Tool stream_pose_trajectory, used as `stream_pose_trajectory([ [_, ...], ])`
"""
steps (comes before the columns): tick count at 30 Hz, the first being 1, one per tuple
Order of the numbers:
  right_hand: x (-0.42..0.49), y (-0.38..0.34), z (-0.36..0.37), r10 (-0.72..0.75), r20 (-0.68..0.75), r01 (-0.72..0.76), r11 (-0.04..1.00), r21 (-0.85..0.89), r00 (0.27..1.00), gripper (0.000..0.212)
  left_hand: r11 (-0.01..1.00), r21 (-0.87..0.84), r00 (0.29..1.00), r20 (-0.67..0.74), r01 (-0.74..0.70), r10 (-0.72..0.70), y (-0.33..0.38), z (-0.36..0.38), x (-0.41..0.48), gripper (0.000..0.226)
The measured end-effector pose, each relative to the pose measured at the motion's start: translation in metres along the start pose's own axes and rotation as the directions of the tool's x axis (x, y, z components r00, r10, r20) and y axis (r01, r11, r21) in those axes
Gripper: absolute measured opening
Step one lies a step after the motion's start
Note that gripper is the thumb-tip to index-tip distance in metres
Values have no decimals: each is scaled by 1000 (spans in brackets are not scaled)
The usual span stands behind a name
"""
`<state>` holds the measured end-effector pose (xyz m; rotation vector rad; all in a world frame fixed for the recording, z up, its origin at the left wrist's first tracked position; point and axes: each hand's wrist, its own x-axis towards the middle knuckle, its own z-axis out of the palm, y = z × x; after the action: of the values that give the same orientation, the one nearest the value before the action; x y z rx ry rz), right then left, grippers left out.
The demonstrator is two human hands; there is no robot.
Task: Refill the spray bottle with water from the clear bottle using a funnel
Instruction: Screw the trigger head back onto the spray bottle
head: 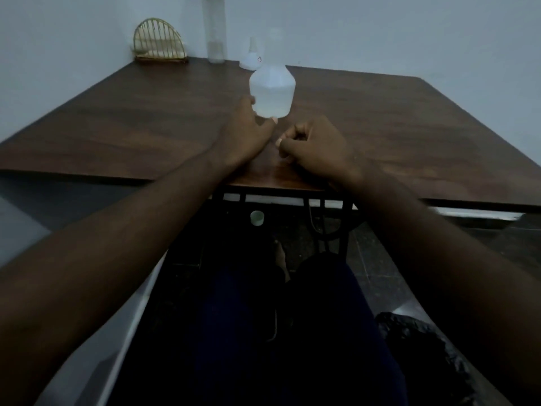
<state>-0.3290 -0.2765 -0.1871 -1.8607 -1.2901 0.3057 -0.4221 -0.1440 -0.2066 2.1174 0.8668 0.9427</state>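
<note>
Although the light is dim, no brand or wording can be read on anything. The only mark is a small dark patch low on the white funnel, too blurred to make out.

The spray bottle, a pale translucent body with sloping shoulders, stands upright near the middle of the brown table. Its long axis is vertical and its neck points up, fading into the pale wall behind.

The left hand holds its lower left side, fingers curved against the wall and thumb tip at the near base. Just right of it and nearer, the right hand rests on the table with fingers curled in and thumb against forefinger. I cannot tell whether it pinches anything.

The funnel sits behind the bottle at the far edge, wide mouth down and spout up. Left of it stands the tall clear bottle, upright by the wall. Further left is a gold wire rack.
</note>
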Motion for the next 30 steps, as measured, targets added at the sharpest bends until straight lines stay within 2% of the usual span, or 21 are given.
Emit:
stream_pose_trajectory([
  [2,-14,-7,0,-48,46,50,998,-41,998,22,998,-59,998,56,-14,18,9,-6,-28,36],
  [4,-29,-12,1,-102,82,109,990,-86,991,24,991,-77,991,76,-106,112,16,-11,-55,18],
  [6,-43,-16,1,-158,91,170,976,-135,983,24,977,-106,980,56,-183,190,23,-14,-81,22],
  [10,-76,-20,1,-245,153,267,953,-144,957,23,921,-135,930,-100,-364,353,22,-10,-132,19],
  [12,-93,-14,5,-214,274,256,959,-125,938,23,904,-127,911,-111,-409,397,9,-4,-154,18],
  [14,-103,-2,14,-94,435,201,957,-207,896,24,913,-120,920,2,-390,393,-9,5,-170,19],
  [15,-105,6,19,-7,511,165,950,-265,859,23,934,-118,931,103,-338,350,-18,11,-175,20],
  [17,-105,26,30,159,633,96,932,-349,758,20,985,-69,927,332,-161,175,-33,27,-178,24],
  [20,-101,60,57,333,692,-52,918,-393,641,14,984,34,803,574,173,-160,-57,56,-171,32],
  [22,-94,81,78,411,685,-195,907,-373,602,11,938,82,722,618,336,-313,-75,78,-160,28],
  [25,-82,113,112,520,663,-442,844,-303,539,13,865,155,601,661,476,-449,-107,109,-150,11],
  [27,-76,131,133,562,667,-478,812,-334,489,17,812,197,525,674,550,-519,-132,126,-149,10],
  [29,-71,148,153,607,675,-497,776,-389,420,10,761,241,488,644,602,-590,-152,138,-149,21],
  [30,-69,154,160,628,671,-508,757,-411,394,14,730,259,469,622,632,-627,-159,143,-150,23],
])
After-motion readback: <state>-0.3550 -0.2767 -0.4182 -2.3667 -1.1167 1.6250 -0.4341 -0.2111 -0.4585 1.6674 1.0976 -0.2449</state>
